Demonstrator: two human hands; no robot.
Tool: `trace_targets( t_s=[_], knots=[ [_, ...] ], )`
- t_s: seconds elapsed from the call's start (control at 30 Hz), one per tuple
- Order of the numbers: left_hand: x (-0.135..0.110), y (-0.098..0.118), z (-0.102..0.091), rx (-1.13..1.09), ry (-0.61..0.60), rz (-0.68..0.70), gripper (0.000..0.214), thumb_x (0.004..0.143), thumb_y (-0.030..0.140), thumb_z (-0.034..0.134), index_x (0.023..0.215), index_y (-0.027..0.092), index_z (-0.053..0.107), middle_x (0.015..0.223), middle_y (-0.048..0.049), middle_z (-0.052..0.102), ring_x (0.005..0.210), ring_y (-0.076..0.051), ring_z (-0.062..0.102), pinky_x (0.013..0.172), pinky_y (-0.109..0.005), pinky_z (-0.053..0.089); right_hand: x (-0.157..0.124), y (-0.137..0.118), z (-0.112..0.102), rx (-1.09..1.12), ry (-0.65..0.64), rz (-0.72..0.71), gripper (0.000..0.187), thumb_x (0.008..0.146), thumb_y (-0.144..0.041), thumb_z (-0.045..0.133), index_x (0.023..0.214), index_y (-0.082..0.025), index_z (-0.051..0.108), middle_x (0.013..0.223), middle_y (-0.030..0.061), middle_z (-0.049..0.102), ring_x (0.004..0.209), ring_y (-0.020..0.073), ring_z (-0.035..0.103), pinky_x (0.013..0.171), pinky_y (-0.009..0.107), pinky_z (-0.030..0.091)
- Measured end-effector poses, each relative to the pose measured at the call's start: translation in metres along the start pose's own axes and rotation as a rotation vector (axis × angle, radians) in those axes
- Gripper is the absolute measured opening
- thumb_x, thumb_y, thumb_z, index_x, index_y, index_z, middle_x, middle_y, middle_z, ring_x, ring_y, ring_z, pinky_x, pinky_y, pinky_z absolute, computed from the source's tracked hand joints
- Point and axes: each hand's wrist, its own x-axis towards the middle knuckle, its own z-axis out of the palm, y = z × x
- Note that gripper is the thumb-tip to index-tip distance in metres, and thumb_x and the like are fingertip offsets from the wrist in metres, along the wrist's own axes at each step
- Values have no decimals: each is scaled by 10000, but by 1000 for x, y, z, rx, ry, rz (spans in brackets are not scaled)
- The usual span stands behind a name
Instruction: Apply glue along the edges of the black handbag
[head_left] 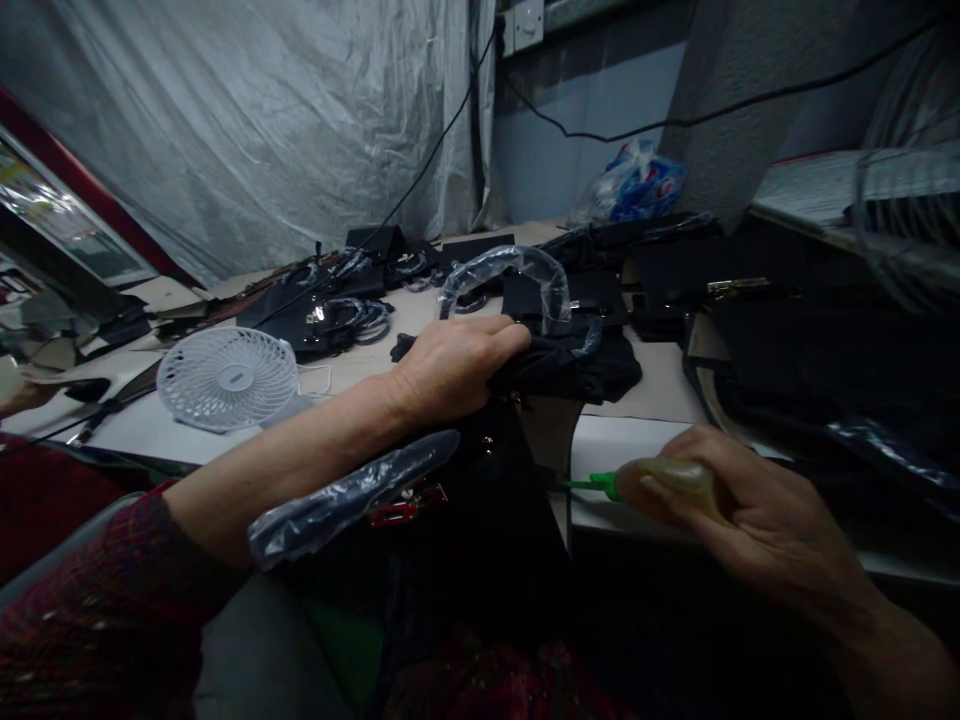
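My left hand [454, 365] is closed over the top of a black handbag [480, 500] that rests against the table's front edge, gripping black fabric [577, 368] at its opening. A plastic-wrapped handle [352, 497] of the bag lies across my left forearm, and another wrapped handle [517, 268] arches up behind my fingers. My right hand [742, 510] is closed round a small yellowish squeeze bottle with a green nozzle [600, 485]. The nozzle points left at the bag's side, just short of touching it.
A small white fan [229, 378] lies on the table at the left. Several black bags and wrapped handles [337, 315] crowd the back of the table. More black bags [817, 340] are stacked at the right. A blue-white plastic bag [637, 180] sits by the pillar.
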Motion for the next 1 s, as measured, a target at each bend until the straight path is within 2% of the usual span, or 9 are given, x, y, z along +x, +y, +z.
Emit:
trace_targets(
  t_s=[0.1, 0.2, 0.33, 0.47, 0.6, 0.73, 0.87, 1.0],
  knots=[
    [-2, 5, -3, 18, -3, 17, 297, 755, 67, 581, 1018, 205, 584, 995, -44, 671, 904, -205, 638, 607, -281, 436, -2, 3, 1, -26, 32, 60, 239, 957, -488, 596, 876, -265, 574, 723, -16, 585, 552, 167, 551, 492, 314, 436],
    [-3, 8, -3, 40, 0, 29, 297, 763, 71, 580, 1026, 209, 570, 968, -44, 658, 903, -205, 636, 594, -278, 430, -3, 4, 0, -8, -10, 115, 274, 947, -521, 597, 851, -266, 568, 677, -22, 583, 522, 170, 548, 468, 313, 432],
    [-5, 10, -2, 85, 18, 71, 296, 777, 73, 557, 1041, 207, 558, 933, -52, 639, 902, -213, 636, 557, -284, 406, -3, 3, -2, -45, 69, 111, 282, 952, -524, 578, 833, -268, 568, 667, -15, 595, 521, 180, 560, 463, 314, 432],
    [-8, 13, -4, 114, 37, 121, 268, 805, 76, 517, 1043, 194, 552, 922, -61, 631, 903, -218, 628, 553, -291, 408, -4, 1, -7, -43, 20, 116, 321, 947, -559, 575, 818, -265, 579, 647, -15, 610, 494, 170, 565, 427, 293, 438],
    [-9, 18, -5, 145, 33, 132, 258, 843, 87, 485, 1067, 190, 561, 927, -72, 628, 910, -226, 620, 593, -295, 444, -5, -2, -10, -70, 88, 145, 381, 935, -608, 573, 790, -256, 584, 637, -3, 613, 487, 173, 566, 411, 290, 442],
    [-10, 20, -5, 156, 39, 144, 230, 859, 102, 488, 1057, 191, 560, 927, -72, 631, 910, -224, 622, 595, -292, 442, -6, -6, -12, 29, 28, 162, 363, 945, -581, 570, 787, -256, 604, 638, -8, 630, 484, 169, 586, 400, 277, 459],
    [-11, 20, -4, 159, 56, 158, 224, 866, 94, 469, 1046, 188, 563, 919, -73, 626, 886, -226, 615, 557, -299, 417, -8, -8, -15, -29, 119, 193, 381, 922, -601, 582, 766, -255, 610, 626, 0, 632, 466, 171, 584, 381, 273, 440],
    [-11, 20, -4, 155, 57, 165, 228, 871, 94, 463, 1055, 181, 567, 923, -74, 626, 890, -226, 614, 549, -301, 409, -10, -10, -16, 34, 28, 261, 373, 907, -584, 594, 755, -244, 623, 632, -8, 636, 478, 159, 595, 403, 250, 463]
  ],
)
